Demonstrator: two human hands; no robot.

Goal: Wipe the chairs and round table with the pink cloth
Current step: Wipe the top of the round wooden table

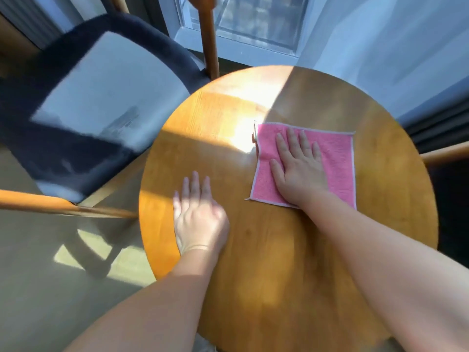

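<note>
Two bare forearms reach in from the bottom edge, the left forearm [152,301] over the near-left rim and the right forearm [380,250] slanting across from the lower right. Beneath them lies the round wooden tabletop [266,262], honey-coloured, with a bright patch of sunlight across its far-left part and shade over the rest. Left of it stands a chair [76,153] with a dark, fuzzy padded seat and a pale wooden frame, its seat corner just beside the tabletop's rim. Grey floor [33,275] shows below the chair, and a window [253,24] and a pale curtain [380,52] stand beyond the table. At the right rim a wooden rail [446,153] shows; what it belongs to cannot be told. The pink cloth [337,163], square with a pale hem, lies spread flat on the far-right part of the tabletop. The right hand [299,168] presses on it palm down, fingers straight and slightly spread. The left hand [200,214] rests flat on the bare wood near the left rim, fingers extended, holding nothing, well apart from the cloth.
</note>
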